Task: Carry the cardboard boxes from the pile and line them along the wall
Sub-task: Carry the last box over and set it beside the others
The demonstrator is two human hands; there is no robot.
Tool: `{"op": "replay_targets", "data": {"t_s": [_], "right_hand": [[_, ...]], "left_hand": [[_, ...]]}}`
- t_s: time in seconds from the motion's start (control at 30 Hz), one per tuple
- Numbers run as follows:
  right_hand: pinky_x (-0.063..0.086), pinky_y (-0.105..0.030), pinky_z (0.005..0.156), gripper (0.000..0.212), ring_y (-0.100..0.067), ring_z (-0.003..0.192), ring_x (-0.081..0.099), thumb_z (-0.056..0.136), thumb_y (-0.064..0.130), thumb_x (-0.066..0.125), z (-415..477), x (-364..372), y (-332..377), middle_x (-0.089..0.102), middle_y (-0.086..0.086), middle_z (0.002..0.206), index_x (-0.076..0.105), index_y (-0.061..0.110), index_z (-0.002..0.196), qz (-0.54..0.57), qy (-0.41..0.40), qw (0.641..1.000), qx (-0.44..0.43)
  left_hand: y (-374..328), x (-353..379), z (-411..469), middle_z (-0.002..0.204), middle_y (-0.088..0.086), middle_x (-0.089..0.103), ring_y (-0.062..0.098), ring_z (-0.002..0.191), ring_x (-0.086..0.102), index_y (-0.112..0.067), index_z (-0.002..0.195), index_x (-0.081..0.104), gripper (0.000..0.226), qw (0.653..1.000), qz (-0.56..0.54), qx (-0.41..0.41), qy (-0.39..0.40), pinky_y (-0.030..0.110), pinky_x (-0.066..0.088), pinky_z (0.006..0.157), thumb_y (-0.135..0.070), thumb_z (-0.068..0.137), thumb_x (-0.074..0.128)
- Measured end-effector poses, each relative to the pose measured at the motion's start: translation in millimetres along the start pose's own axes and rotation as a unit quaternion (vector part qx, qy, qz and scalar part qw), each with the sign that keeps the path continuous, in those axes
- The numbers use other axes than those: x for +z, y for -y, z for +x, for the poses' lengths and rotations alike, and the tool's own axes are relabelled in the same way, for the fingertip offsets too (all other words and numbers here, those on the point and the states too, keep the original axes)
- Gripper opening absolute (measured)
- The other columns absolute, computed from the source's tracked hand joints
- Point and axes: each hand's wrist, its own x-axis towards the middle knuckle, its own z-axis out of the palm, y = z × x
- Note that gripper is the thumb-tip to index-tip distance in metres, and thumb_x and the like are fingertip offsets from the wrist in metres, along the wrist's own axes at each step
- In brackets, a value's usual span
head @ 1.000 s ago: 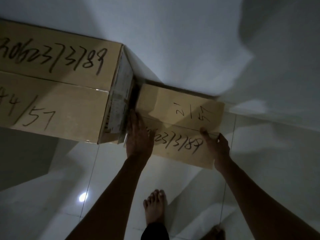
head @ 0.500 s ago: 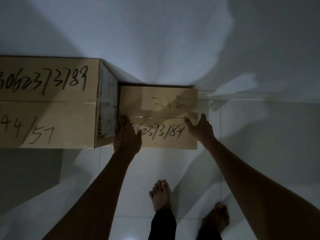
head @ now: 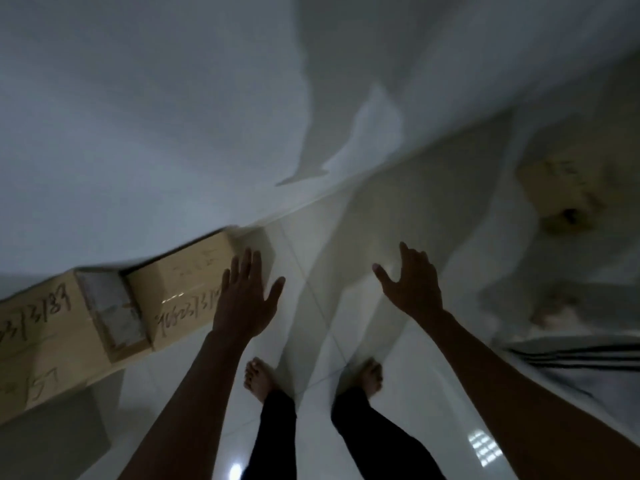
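A small cardboard box [head: 180,289] with black handwritten numbers sits on the floor against the white wall [head: 156,133]. A taller, larger cardboard box [head: 45,341] stands right beside it on the left, also against the wall. My left hand [head: 247,299] hovers over the small box's right end, fingers spread, holding nothing. My right hand [head: 412,285] is open in the air over bare floor, well to the right of the box. More cardboard boxes [head: 557,188] show blurred at the far right.
White glossy floor tiles [head: 346,271] stretch to the right along the wall base. My bare feet [head: 259,377] stand behind the boxes. A striped grey cloth [head: 581,362] lies at the right edge. The room is dim.
Both hands have let go of the small box, which now rests against the wall. The view has swung right, and my hands have lifted away, open.
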Motion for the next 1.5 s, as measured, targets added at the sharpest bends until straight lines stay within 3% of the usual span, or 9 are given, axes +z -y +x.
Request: {"op": "replay_targets", "data": {"t_s": [0.1, 0.27, 0.4, 0.57, 0.63, 0.77, 1.0, 1.27, 1.5], "right_hand": [[0.012, -0.049, 0.126, 0.087, -0.036, 0.156, 0.017, 0.096, 0.068, 0.039, -46.8, -92.2, -57.0, 0.028, -0.018, 0.165, 0.021, 0.012, 0.161, 0.014, -0.031, 0.998, 0.045], [0.01, -0.05, 0.127, 0.087, -0.034, 0.156, 0.015, 0.095, 0.07, 0.034, -100.2, -193.2, -125.8, 0.025, -0.016, 0.166, 0.022, 0.016, 0.161, 0.109, -0.085, 0.981, 0.137], [0.009, -0.049, 0.127, 0.085, -0.033, 0.157, 0.013, 0.096, 0.069, 0.035, -114.3, -229.2, -160.9, 0.025, -0.015, 0.167, 0.021, 0.016, 0.161, 0.154, -0.087, 0.963, 0.204], [0.009, -0.048, 0.127, 0.084, -0.033, 0.156, 0.014, 0.097, 0.067, 0.035, -102.4, -269.1, -203.4, 0.025, -0.015, 0.166, 0.02, 0.016, 0.162, 0.184, -0.103, 0.94, 0.27], [0.011, -0.049, 0.127, 0.084, -0.033, 0.156, 0.016, 0.097, 0.067, 0.035, -87.6, -287.3, -218.4, 0.026, -0.015, 0.166, 0.02, 0.016, 0.161, 0.197, -0.112, 0.929, 0.294], [0.013, -0.05, 0.126, 0.086, -0.033, 0.155, 0.018, 0.096, 0.068, 0.036, -47.3, -329.3, -254.4, 0.028, -0.016, 0.165, 0.022, 0.014, 0.161, 0.208, -0.15, 0.913, 0.317], [0.015, -0.051, 0.126, 0.087, -0.033, 0.155, 0.021, 0.095, 0.07, 0.034, 17.0, -389.2, -319.2, 0.03, -0.015, 0.164, 0.024, 0.013, 0.16, 0.238, -0.179, 0.892, 0.34], [0.027, -0.051, 0.122, 0.092, -0.032, 0.148, 0.034, 0.09, 0.075, 0.035, 156.0, -425.5, -456.8, 0.039, -0.015, 0.159, 0.03, 0.013, 0.157, 0.285, -0.155, 0.869, 0.373], [0.037, -0.054, 0.116, 0.091, -0.034, 0.15, 0.032, 0.091, 0.071, 0.047, 305.0, -407.2, -585.5, 0.029, -0.012, 0.164, 0.022, 0.018, 0.16, 0.36, -0.142, 0.83, 0.4]], "left_hand": [[-125.4, -31.0, -25.5, 0.165, 0.007, 0.0, 0.027, 0.153, -0.001, -0.013, 0.155, 0.004, 0.079, 0.998, 0.01, 0.057, 0.012, 0.043, 0.004, 0.124, -0.059, 0.096, 0.027], [-301.6, -63.2, -67.0, 0.165, 0.006, 0.0, 0.025, 0.153, -0.003, -0.014, 0.156, 0.003, 0.08, 0.987, 0.037, 0.146, 0.055, 0.042, 0.002, 0.125, -0.062, 0.095, 0.022], [-381.8, -73.3, -71.5, 0.165, 0.005, -0.005, 0.022, 0.152, -0.007, -0.015, 0.155, -0.001, 0.077, 0.964, 0.098, 0.228, 0.093, 0.041, 0.0, 0.124, -0.059, 0.097, 0.021], [-444.8, -72.3, -39.2, 0.165, 0.006, -0.005, 0.023, 0.152, -0.005, -0.014, 0.155, -0.001, 0.086, 0.945, 0.149, 0.256, 0.137, 0.04, -0.001, 0.123, -0.068, 0.09, 0.011], [-470.5, -71.2, -16.1, 0.165, 0.007, -0.004, 0.025, 0.152, -0.004, -0.013, 0.155, 0.0, 0.094, 0.937, 0.162, 0.271, 0.149, 0.041, 0.0, 0.123, -0.072, 0.082, 0.003], [-537.8, -66.6, 30.0, 0.165, 0.009, 0.0, 0.029, 0.152, 0.0, -0.011, 0.155, 0.003, 0.076, 0.92, 0.189, 0.313, 0.144, 0.043, 0.004, 0.124, -0.057, 0.098, 0.022], [-654.5, -45.2, 90.7, 0.165, 0.009, 0.001, 0.03, 0.152, 0.001, -0.013, 0.155, 0.005, 0.076, 0.892, 0.234, 0.35, 0.167, 0.043, 0.005, 0.124, -0.058, 0.098, 0.023], [-794.7, 40.9, 201.1, 0.165, 0.007, -0.003, 0.028, 0.152, -0.003, -0.016, 0.156, 0.001, 0.076, 0.905, 0.23, 0.303, 0.193, 0.043, 0.004, 0.124, -0.059, 0.097, 0.023], [-879.5, 166.7, 332.8, 0.165, 0.006, 0.0, 0.027, 0.152, 0.002, -0.018, 0.156, 0.002, 0.077, 0.92, 0.219, 0.265, 0.19, 0.044, 0.011, 0.124, -0.06, 0.096, 0.026]]}}
